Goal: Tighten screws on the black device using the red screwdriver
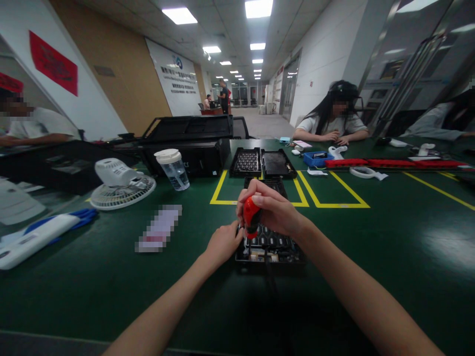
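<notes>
A black device [272,244] with an open grid of parts lies on the green table [111,296] in front of me. My right hand [272,210] is wrapped around the red handle of a screwdriver [251,216], which stands upright with its tip down on the device's left part. My left hand [224,243] rests against the device's left edge, fingers curled on it.
Two black trays [262,163] sit inside yellow floor-tape boxes behind the device. A black case [189,141], a plastic cup [173,169] and a white fan [120,184] stand to the left. Other people sit at the far right and far left.
</notes>
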`<state>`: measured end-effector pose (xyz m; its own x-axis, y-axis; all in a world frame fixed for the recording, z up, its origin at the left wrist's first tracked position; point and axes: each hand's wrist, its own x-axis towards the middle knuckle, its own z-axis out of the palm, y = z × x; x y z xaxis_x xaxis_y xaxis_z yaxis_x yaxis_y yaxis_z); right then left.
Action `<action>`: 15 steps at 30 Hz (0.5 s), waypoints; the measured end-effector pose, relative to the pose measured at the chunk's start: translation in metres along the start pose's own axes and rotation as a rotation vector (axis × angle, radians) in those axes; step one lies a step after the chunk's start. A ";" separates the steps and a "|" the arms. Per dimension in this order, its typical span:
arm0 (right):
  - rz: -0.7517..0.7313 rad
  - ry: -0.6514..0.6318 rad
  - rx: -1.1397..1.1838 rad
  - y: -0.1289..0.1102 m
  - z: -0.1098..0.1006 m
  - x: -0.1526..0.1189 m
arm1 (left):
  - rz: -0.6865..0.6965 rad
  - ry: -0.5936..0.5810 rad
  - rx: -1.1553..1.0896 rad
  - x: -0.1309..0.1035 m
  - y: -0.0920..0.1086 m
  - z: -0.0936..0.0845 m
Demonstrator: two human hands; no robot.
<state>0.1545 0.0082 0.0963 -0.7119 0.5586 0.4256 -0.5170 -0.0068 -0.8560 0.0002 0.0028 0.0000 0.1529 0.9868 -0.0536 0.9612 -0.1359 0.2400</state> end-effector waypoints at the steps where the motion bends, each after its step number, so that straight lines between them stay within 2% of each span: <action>1: -0.003 0.004 -0.004 0.000 0.000 0.000 | 0.004 0.003 0.001 0.000 0.000 0.000; 15: -0.068 0.062 -0.153 -0.002 -0.003 0.001 | 0.024 0.015 -0.053 0.000 -0.002 0.001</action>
<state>0.1562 0.0110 0.0981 -0.6449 0.6034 0.4690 -0.4812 0.1561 -0.8626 -0.0014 0.0026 -0.0009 0.1724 0.9845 -0.0329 0.9437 -0.1555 0.2919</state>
